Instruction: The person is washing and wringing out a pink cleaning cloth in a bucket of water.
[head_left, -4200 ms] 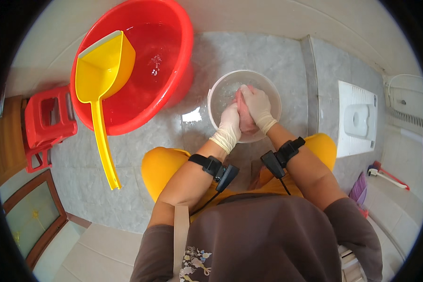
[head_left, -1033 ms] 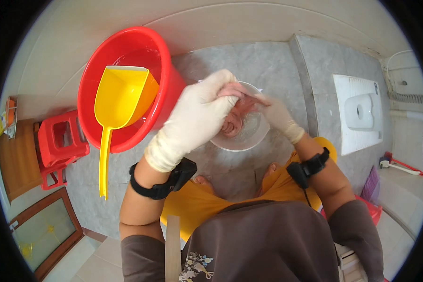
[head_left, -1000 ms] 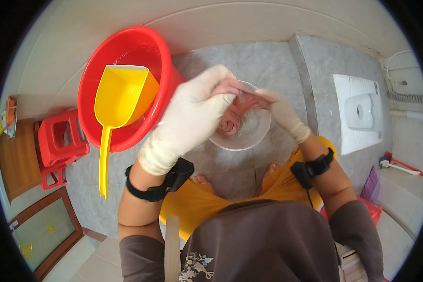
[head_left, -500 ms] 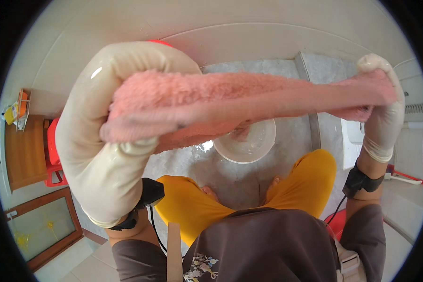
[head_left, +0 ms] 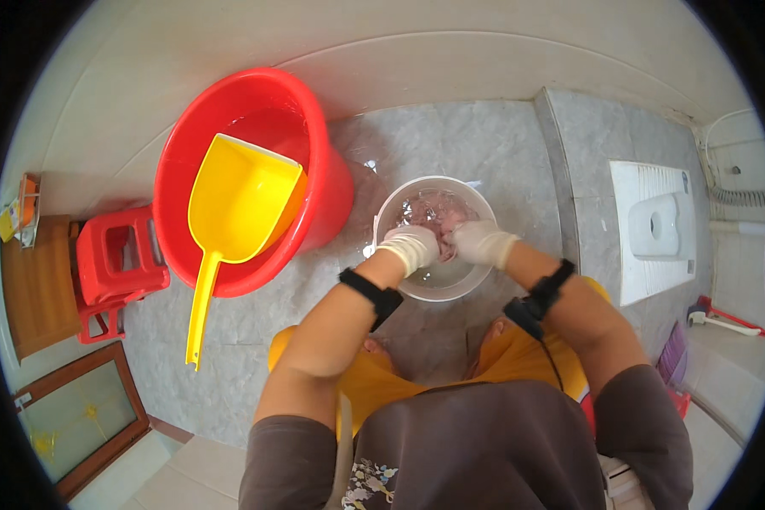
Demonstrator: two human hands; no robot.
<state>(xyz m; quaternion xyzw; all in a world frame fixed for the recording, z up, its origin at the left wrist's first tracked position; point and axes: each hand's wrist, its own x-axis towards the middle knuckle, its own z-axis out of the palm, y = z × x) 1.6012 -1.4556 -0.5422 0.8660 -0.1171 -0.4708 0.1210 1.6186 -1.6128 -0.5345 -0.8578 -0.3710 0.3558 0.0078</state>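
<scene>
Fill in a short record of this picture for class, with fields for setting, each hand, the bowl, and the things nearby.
setting: grey floor, seen from above, person crouching
left hand: gloved, in the bowl, on the pink cloth
right hand: gloved, in the bowl, on the same cloth
bowl: clear, holds water and the pink cloth
basin: red, left of the bowl
scoop: yellow, lying across the basin, handle over its rim
stool: red, left of the basin
</scene>
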